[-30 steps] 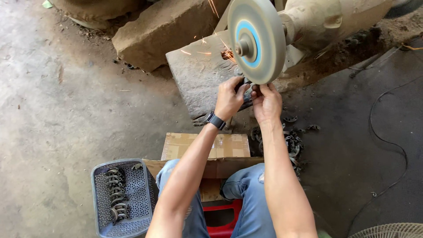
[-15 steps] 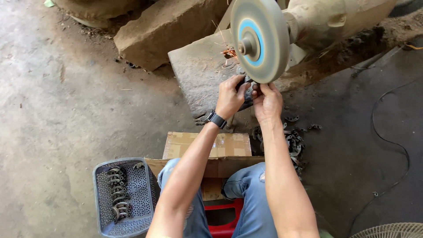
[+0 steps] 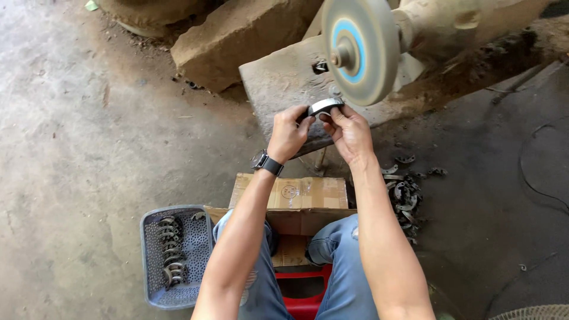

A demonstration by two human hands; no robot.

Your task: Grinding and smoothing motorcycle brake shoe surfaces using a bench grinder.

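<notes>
Crosswise, curved metal piece (image 3: 324,107) pinched at each end between left hand (image 3: 288,131) and right hand (image 3: 349,130).

floor: stained grey concrete (image 3: 77,148) | stone blocks (image 3: 237,35) | light: daylight, probably outdoors

Curved metal half-ring (image 3: 324,106), held up

Dark, with a bright ground edge, lying level at 6 o'clock beneath the spinning wheel (image 3: 360,50).
</notes>
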